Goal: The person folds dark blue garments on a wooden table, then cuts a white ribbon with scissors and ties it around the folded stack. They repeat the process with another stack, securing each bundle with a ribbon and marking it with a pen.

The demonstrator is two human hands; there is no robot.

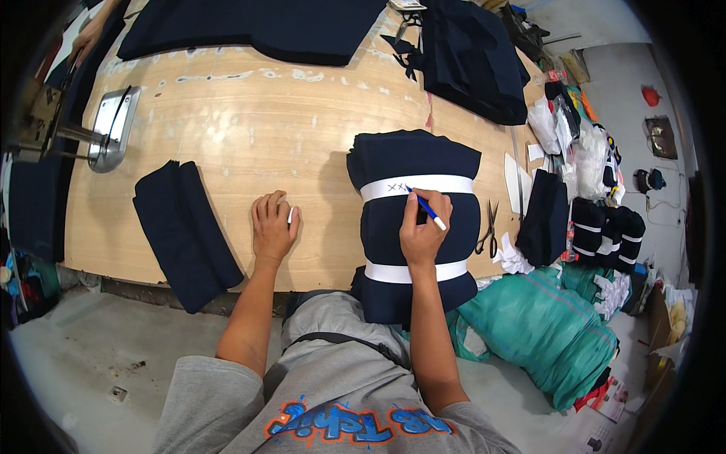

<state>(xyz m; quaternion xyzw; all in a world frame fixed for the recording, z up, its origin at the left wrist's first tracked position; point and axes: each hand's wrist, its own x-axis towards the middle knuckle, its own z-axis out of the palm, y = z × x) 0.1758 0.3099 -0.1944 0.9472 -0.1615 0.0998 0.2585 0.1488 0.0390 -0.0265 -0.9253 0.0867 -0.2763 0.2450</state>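
Observation:
My right hand (pixel 425 230) grips a blue marker pen (pixel 429 210), its tip at the upper white band (pixel 442 184) around a bundle of folded navy cloth (pixel 417 150). Handwritten marks in dark ink show on that band. A lower white band (pixel 454 271) also wraps the bundle, partly covered by my right wrist. To the left, my left hand (pixel 273 227) rests on the wooden table (pixel 227 130). Between its thumb and forefinger is a small white piece (pixel 291 215), which looks like a pen cap. A folded navy cloth (pixel 187 232) lies left of that hand.
Black scissors (pixel 489 230) lie right of the bundle. Navy cloth stacks (pixel 255 25) are at the far side. At left stands a metal cutting machine (pixel 113 130), near another person's hand (pixel 85 42). A green sack (pixel 539 329) and banded bundles (pixel 607 232) are at right.

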